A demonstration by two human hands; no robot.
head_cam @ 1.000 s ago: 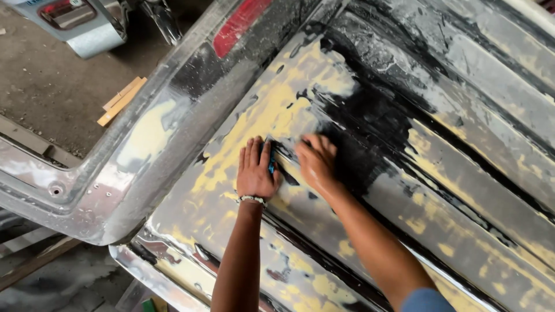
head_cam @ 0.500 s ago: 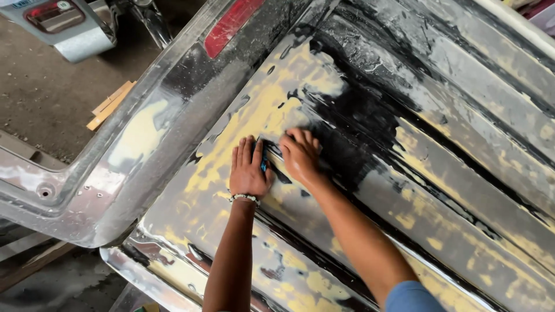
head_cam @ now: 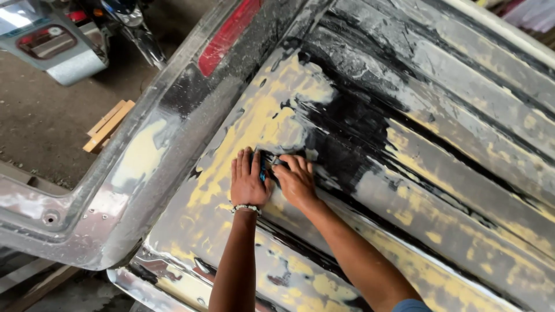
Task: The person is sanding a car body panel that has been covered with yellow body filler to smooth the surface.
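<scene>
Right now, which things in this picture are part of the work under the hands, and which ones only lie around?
In the work:
- left hand, flat on the panel
- right hand, beside it
- small dark sanding pad between the hands
- car roof panel with yellow filler patches

Lying about:
- wooden pieces on the floor
- grey vehicle part, top left
</scene>
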